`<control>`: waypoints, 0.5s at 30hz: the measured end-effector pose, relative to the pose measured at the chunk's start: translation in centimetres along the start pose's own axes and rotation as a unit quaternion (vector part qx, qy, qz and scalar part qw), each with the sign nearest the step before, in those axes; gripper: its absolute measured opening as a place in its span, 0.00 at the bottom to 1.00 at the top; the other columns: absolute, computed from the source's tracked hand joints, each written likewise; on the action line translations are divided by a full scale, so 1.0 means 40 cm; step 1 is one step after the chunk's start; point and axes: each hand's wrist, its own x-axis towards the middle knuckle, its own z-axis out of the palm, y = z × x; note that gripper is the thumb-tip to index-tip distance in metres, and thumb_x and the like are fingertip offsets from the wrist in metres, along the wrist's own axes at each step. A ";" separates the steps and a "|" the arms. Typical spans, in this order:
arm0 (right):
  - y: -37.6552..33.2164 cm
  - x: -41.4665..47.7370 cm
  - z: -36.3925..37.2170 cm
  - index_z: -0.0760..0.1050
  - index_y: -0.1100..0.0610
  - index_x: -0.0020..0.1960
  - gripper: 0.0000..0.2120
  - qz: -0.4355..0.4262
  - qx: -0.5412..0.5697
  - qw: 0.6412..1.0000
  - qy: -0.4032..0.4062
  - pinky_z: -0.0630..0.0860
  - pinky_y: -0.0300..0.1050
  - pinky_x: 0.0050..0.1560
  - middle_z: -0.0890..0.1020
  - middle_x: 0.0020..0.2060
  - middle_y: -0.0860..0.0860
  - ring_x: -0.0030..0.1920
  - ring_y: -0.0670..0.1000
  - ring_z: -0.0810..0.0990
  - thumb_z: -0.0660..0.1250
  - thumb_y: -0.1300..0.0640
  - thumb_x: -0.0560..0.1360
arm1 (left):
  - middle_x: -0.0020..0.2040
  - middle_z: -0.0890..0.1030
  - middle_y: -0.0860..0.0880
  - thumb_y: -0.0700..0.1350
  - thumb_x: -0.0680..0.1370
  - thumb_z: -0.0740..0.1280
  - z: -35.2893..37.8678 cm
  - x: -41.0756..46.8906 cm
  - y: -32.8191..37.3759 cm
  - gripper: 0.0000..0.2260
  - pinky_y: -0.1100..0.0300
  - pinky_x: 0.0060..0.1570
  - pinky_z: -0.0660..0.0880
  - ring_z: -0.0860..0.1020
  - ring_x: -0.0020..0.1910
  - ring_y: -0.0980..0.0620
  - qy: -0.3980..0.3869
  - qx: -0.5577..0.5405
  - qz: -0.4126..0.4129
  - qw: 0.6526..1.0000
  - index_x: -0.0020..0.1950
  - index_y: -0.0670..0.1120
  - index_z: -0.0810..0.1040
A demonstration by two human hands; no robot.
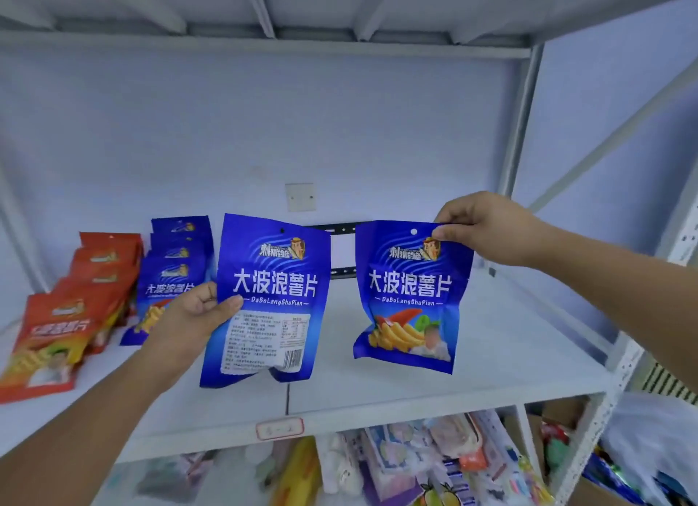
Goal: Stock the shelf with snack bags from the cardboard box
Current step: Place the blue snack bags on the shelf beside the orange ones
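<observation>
1. Pale blue wall (264,127) backs a white metal shelf (491,354), with a small white wall plate (300,196) and a black bracket (336,227) showing behind the board.
2. The left hand (192,316) grips the left edge of a blue snack bag (272,278), thumb across its face and the other fingers curled behind it. This bag stands upright with its back to the camera, showing a white printed panel and a barcode.
3. The right hand (487,229) pinches the top right corner of a second blue bag (411,290) between thumb and fingertips. That bag hangs with its front to the camera over the right half of the shelf.
4. The two held bags are side by side and apart. Whether either bottom edge touches the board cannot be told.
5. A row of blue bags (173,263) stands on the shelf just behind the left hand.
6. A row of orange bags (75,316) stands just beside them, further left.
7. A small red-framed label (279,428) sits on the shelf's front edge.
8. Mixed packets (415,460), blurred, lie on the level below.
9. A cardboard box (559,418) shows partly at the lower right, beyond the shelf post, with colourful packets inside.
</observation>
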 end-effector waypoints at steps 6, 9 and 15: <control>-0.171 0.093 0.167 0.80 0.52 0.48 0.05 -0.010 0.007 1.000 -0.013 0.83 0.46 0.47 0.87 0.42 0.44 0.45 0.45 0.86 0.69 0.51 0.79 | 0.50 0.87 0.43 0.66 0.49 0.82 -0.263 -0.039 -0.043 0.43 0.45 0.48 0.82 0.86 0.48 0.40 0.034 0.014 -0.010 0.999 0.55 0.43 0.79; -0.246 0.122 0.240 0.80 0.53 0.49 0.06 -0.014 0.018 1.000 -0.014 0.81 0.40 0.43 0.86 0.43 0.42 0.46 0.44 0.85 0.69 0.50 0.79 | 0.49 0.87 0.45 0.59 0.64 0.78 -0.361 -0.044 -0.050 0.26 0.46 0.45 0.83 0.86 0.45 0.41 0.053 0.026 -0.013 0.998 0.53 0.44 0.79; -0.347 0.188 0.339 0.79 0.52 0.49 0.06 -0.018 0.060 0.997 -0.040 0.84 0.45 0.46 0.86 0.45 0.44 0.47 0.45 0.86 0.70 0.50 0.78 | 0.47 0.87 0.49 0.67 0.58 0.79 -0.476 -0.050 -0.071 0.33 0.45 0.43 0.83 0.87 0.42 0.45 0.066 0.053 -0.032 0.996 0.53 0.47 0.78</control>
